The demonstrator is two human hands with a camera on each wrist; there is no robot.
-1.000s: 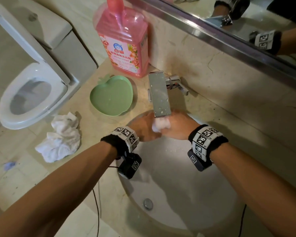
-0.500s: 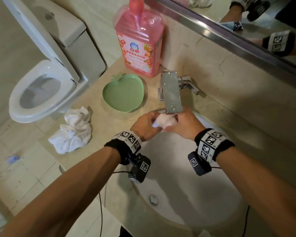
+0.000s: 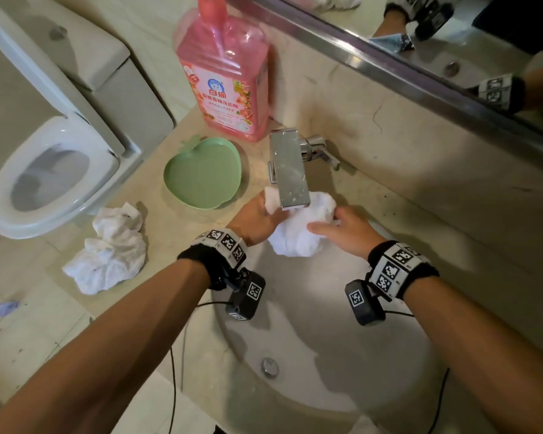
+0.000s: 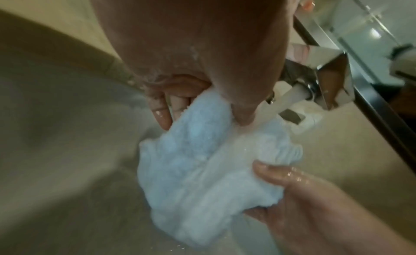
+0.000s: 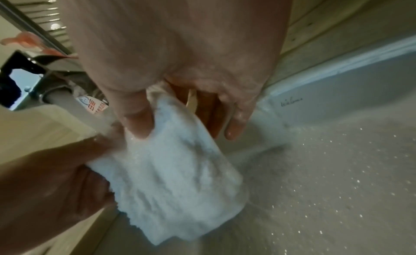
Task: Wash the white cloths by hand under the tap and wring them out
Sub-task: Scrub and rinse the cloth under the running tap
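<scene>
A wet white cloth hangs bunched under the chrome tap, over the back of the sink. Water runs from the spout onto the cloth. My left hand pinches its left end between thumb and fingers. My right hand pinches the right side, thumb on top of the cloth. A second white cloth lies crumpled on the counter to the left.
A pink detergent bottle stands behind a green apple-shaped dish at the wall. A toilet is at the far left. A mirror runs along the back. The drain sits near the sink's front.
The cloth was a tight ball squeezed between both hands under the tap. My hands have moved apart and the cloth now hangs looser and larger between them.
</scene>
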